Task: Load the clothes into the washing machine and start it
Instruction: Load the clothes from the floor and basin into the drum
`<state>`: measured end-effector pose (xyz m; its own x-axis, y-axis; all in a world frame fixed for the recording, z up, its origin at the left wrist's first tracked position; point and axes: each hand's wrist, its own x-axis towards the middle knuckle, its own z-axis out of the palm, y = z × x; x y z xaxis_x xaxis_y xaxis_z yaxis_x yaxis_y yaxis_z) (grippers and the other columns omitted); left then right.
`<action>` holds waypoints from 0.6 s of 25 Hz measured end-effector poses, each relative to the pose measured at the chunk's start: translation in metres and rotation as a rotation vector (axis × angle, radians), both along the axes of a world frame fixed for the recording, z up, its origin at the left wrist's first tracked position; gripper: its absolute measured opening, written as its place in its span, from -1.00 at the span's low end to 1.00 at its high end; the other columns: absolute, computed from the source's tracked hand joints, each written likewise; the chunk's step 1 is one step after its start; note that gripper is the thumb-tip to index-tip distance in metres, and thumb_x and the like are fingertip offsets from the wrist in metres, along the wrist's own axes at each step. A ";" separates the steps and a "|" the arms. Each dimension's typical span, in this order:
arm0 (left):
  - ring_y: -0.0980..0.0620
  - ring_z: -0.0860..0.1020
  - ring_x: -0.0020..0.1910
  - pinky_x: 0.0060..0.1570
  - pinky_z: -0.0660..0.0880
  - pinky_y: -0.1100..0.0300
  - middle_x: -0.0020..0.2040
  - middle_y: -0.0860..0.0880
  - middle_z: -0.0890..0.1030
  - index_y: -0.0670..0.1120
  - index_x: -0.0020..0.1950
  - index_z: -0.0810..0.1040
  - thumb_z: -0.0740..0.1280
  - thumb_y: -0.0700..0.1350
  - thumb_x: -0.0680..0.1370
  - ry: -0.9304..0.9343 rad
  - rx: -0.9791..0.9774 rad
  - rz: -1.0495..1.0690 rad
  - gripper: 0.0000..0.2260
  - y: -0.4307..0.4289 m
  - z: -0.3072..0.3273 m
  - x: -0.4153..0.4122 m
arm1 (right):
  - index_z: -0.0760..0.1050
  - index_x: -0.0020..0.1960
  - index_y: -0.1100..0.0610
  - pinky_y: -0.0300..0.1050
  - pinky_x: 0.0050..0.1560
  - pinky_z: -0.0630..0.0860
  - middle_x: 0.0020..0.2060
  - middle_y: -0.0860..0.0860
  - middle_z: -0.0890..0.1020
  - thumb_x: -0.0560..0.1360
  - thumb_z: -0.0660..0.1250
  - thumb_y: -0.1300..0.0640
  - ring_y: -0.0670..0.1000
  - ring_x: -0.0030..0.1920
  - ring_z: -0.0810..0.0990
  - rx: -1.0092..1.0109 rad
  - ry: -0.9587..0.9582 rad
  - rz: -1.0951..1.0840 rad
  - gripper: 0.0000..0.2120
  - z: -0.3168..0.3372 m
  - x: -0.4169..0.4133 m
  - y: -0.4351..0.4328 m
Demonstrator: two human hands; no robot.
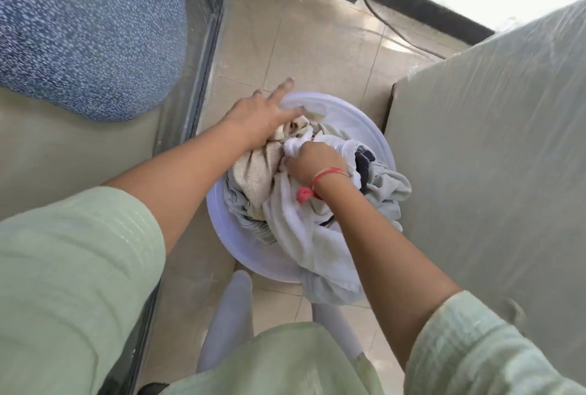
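Hands first. My left hand [261, 117] is lying flat on top of the pile with the fingers pretty much straight and spread. It's pressing on a beige cloth [263, 169], and one finger sticks out past the far rim of the tub. I can't see the thumb. My right hand [312, 161] is balled up tight around a bunch of white towel [304, 236], knuckles up. There's a red thread [329, 174] tied round that wrist, with a pink knot hanging off it.

The clothes [388, 188] are all heaped in a round white plastic tub [234, 242] sitting on the tiled floor [317, 45]. The beige piece is on the left and the white towel spills over the near rim. Something dark is tucked in on the right next to a pale greyish garment, and a striped bit is low on the left.

Just right of the tub, nearly touching it, is a big boxy unit [491, 156] under a grey plastic cover. Can't tell from this angle if that's the washer.

A dark door frame [203, 61] runs along the left, with blue speckled fabric [95, 30] behind it. A black cable [380, 20] trails across the floor up top. Pale green sleeves [79, 267] and light-coloured legs [231, 315] fill the bottom of the view.
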<state>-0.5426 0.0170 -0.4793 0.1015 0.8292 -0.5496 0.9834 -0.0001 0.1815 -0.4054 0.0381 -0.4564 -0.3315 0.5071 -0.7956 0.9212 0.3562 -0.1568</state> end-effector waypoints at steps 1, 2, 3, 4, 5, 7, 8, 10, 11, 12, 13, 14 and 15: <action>-0.28 0.51 0.08 -0.13 0.48 -0.01 0.48 -0.20 0.05 0.27 0.47 0.06 0.21 -0.36 0.49 0.006 -0.041 0.017 -0.27 0.003 0.000 -0.006 | 0.46 -0.04 0.28 -0.08 -0.11 0.40 -0.22 0.11 0.54 0.54 0.19 -0.01 0.10 -0.20 0.50 -0.013 0.069 -0.090 -0.67 0.004 0.008 0.000; -0.25 0.55 -0.03 -0.15 0.50 -0.03 0.40 -0.23 0.18 0.27 0.46 0.11 0.18 -0.34 0.52 0.022 -0.057 0.037 -0.32 0.004 0.001 -0.009 | 0.42 -0.23 0.24 -0.11 -0.20 0.32 -0.34 0.07 0.47 0.54 0.20 -0.02 0.06 -0.32 0.43 -0.033 0.132 -0.217 -0.66 0.007 0.017 -0.001; -0.24 0.56 -0.09 -0.16 0.51 -0.05 0.31 -0.23 0.27 0.26 0.45 0.14 0.15 -0.33 0.54 0.040 -0.054 0.049 -0.36 0.002 0.001 -0.010 | 0.36 -0.33 0.20 -0.10 -0.25 0.27 -0.41 0.05 0.42 0.53 0.23 -0.02 0.04 -0.38 0.37 -0.056 0.193 -0.350 -0.64 0.014 0.023 -0.002; -0.24 0.57 -0.12 -0.18 0.50 -0.06 0.25 -0.23 0.30 0.26 0.45 0.16 0.13 -0.33 0.55 0.050 -0.046 0.058 -0.38 0.002 0.002 -0.007 | 0.33 -0.36 0.17 -0.09 -0.28 0.27 -0.44 0.04 0.40 0.50 0.26 -0.02 0.04 -0.40 0.36 -0.077 0.249 -0.471 -0.64 0.018 0.028 -0.005; -0.24 0.58 -0.14 -0.20 0.48 -0.06 0.21 -0.22 0.32 0.25 0.44 0.17 0.12 -0.34 0.56 0.051 -0.035 0.074 -0.40 0.000 0.002 -0.003 | 0.34 -0.38 0.15 -0.09 -0.31 0.29 -0.46 0.02 0.40 0.47 0.28 -0.03 0.03 -0.40 0.37 -0.086 0.310 -0.568 -0.65 0.028 0.031 -0.009; -0.22 0.58 -0.16 -0.23 0.48 -0.04 0.16 -0.22 0.33 0.22 0.42 0.20 0.14 -0.34 0.55 0.060 -0.031 0.099 -0.42 -0.003 0.001 0.003 | 0.34 -0.44 0.08 -0.13 -0.34 0.32 -0.50 -0.04 0.42 0.43 0.31 -0.04 -0.01 -0.43 0.39 -0.122 0.409 -0.710 -0.67 0.046 0.032 -0.021; -0.21 0.57 -0.18 -0.24 0.48 -0.04 0.13 -0.21 0.33 0.21 0.42 0.19 0.15 -0.34 0.54 0.075 -0.036 0.106 -0.41 -0.005 0.001 0.003 | 0.33 -0.46 0.06 -0.14 -0.36 0.31 -0.52 -0.05 0.42 0.43 0.32 -0.03 -0.01 -0.45 0.39 -0.145 0.430 -0.756 -0.65 0.057 0.032 -0.027; -0.17 0.55 -0.23 -0.26 0.48 0.00 0.10 -0.21 0.34 0.20 0.43 0.17 0.19 -0.34 0.53 0.108 -0.047 0.124 -0.39 -0.009 -0.001 0.002 | 0.24 -0.52 0.06 -0.15 -0.42 0.22 -0.59 -0.07 0.33 0.45 0.33 0.02 -0.01 -0.52 0.30 -0.126 0.435 -0.714 -0.57 0.083 0.035 -0.039; -0.15 0.53 -0.25 -0.27 0.47 0.01 0.09 -0.20 0.34 0.19 0.43 0.16 0.20 -0.34 0.53 0.116 -0.057 0.137 -0.39 -0.012 -0.002 0.003 | 0.20 -0.53 0.07 -0.14 -0.43 0.18 -0.62 -0.07 0.28 0.45 0.33 0.03 -0.01 -0.54 0.25 -0.082 0.422 -0.651 -0.53 0.099 0.037 -0.044; -0.13 0.50 -0.28 -0.28 0.45 0.03 0.08 -0.20 0.34 0.18 0.43 0.16 0.21 -0.34 0.52 0.119 -0.069 0.151 -0.39 -0.014 -0.002 0.005 | 0.16 -0.54 0.08 -0.12 -0.42 0.16 -0.62 -0.05 0.25 0.45 0.33 0.04 0.00 -0.53 0.23 -0.039 0.403 -0.579 -0.51 0.113 0.038 -0.048; -0.12 0.47 -0.30 -0.30 0.44 0.04 0.08 -0.19 0.34 0.17 0.43 0.16 0.22 -0.35 0.52 0.120 -0.076 0.163 -0.39 -0.014 -0.001 0.009 | 0.14 -0.54 0.09 -0.10 -0.42 0.16 -0.62 -0.03 0.24 0.46 0.32 0.03 0.01 -0.53 0.22 -0.010 0.390 -0.518 -0.50 0.131 0.039 -0.051; -0.12 0.47 -0.29 -0.31 0.42 0.05 0.08 -0.19 0.34 0.15 0.43 0.16 0.21 -0.36 0.51 0.124 -0.076 0.172 -0.38 -0.012 0.001 0.011 | 0.12 -0.54 0.10 -0.08 -0.42 0.15 -0.61 -0.02 0.22 0.46 0.30 0.02 0.02 -0.52 0.21 0.017 0.386 -0.448 -0.49 0.143 0.041 -0.055; -0.13 0.51 -0.26 -0.31 0.42 0.05 0.10 -0.20 0.34 0.13 0.44 0.15 0.20 -0.36 0.51 0.126 -0.075 0.180 -0.38 -0.010 0.002 0.013 | 0.09 -0.53 0.10 -0.07 -0.42 0.12 -0.61 -0.03 0.18 0.46 0.27 -0.01 0.03 -0.52 0.20 0.053 0.389 -0.355 -0.48 0.156 0.043 -0.059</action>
